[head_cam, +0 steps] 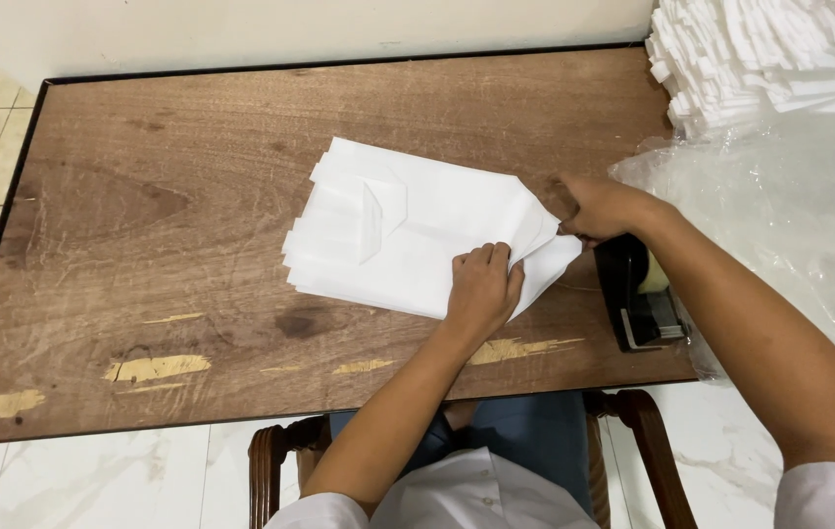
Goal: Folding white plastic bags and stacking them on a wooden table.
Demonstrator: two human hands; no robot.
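Note:
A fanned stack of white paper bags point(408, 230) lies flat on the middle of a worn wooden table point(143, 245). My left hand point(484, 286) presses on the stack's near right corner, fingers curled over the paper edge. My right hand point(602, 208) pinches the right end of the top bag, whose folded flap point(550, 257) is lifted and creased between the two hands.
A black tape dispenser point(638, 294) sits at the table's right edge, just under my right forearm. Clear plastic sheeting point(790, 206) and a pile of white folded pieces point(761, 59) fill the far right. A wooden chair point(275, 460) is below the table's near edge.

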